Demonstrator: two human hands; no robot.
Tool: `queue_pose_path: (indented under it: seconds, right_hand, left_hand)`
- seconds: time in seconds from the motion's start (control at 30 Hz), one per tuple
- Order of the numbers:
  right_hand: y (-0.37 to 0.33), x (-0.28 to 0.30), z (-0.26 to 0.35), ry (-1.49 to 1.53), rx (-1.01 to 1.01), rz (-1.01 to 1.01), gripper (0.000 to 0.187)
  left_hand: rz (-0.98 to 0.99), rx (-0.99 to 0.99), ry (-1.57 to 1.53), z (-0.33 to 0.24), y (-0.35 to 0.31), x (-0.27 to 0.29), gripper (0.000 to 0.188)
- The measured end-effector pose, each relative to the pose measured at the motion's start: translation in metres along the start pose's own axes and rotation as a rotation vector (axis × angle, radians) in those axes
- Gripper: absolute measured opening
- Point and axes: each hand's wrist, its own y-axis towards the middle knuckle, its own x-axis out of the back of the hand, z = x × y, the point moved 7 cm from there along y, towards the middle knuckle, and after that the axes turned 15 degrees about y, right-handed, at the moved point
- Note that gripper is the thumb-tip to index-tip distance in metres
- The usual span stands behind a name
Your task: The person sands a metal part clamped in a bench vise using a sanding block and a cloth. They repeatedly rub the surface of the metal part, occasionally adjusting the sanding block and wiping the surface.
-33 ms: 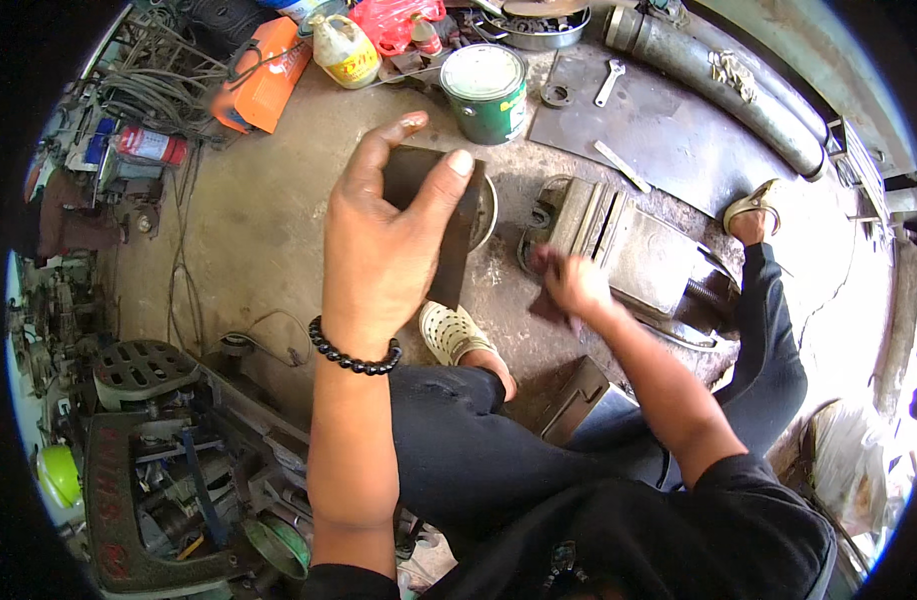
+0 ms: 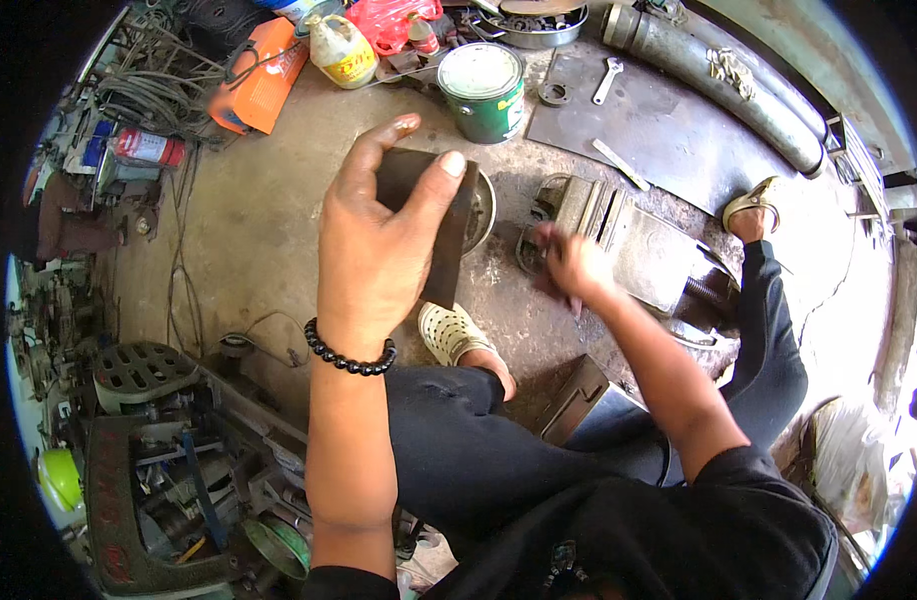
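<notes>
My left hand [image 2: 364, 245], a black bead bracelet at its wrist, is raised at the middle. Its thumb and fingers grip a dark metal angle piece [image 2: 447, 262] with two flat faces, held above the floor. My right hand [image 2: 585, 268] is blurred by motion beside the jaw end of a large metal bench vise [image 2: 659, 255] lying on the floor. Its fingers look curled over a dark brown scrap [image 2: 559, 288], too smeared to name. Partly hidden behind the angle piece is a round, pale-rimmed object [image 2: 491, 212].
A green paint can [image 2: 494, 115] stands ahead. Beyond the vise lie a steel sheet [image 2: 669, 125] bearing an adjustable wrench [image 2: 608, 80] and a flat strip [image 2: 621, 164], and a long pipe [image 2: 719, 85]. Machine parts [image 2: 169, 490] crowd the lower left. A metal block [image 2: 584, 395] sits between my legs.
My left hand and the angle piece have shifted very slightly left. My right hand has turned a little by the vise, and less of the dark scrap shows.
</notes>
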Motion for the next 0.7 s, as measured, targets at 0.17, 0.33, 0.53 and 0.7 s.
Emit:
queue_pose_path:
  seconds: [0.17, 0.33, 0.53, 0.7]
  right_hand:
    - [0.112, 0.034, -0.052, -0.159, -0.105, -0.084, 0.046]
    - [0.104, -0.035, -0.076, -0.507, -0.049, 0.047, 0.057]
    - [-0.001, -0.048, -0.033, -0.312, -0.036, 0.297, 0.055]
    - [0.053, 0.029, -0.035, -0.026, -0.106, -0.047, 0.034]
  left_hand:
    - [0.031, 0.029, 0.07, 0.008, 0.004, 0.001, 0.046]
    - [0.07, 0.015, 0.082, 0.009, 0.02, -0.006, 0.046]
    - [0.009, -0.106, 0.026, -0.005, 0.029, -0.011, 0.046]
    - [0.018, -0.104, 0.057, -0.006, 0.017, -0.007, 0.046]
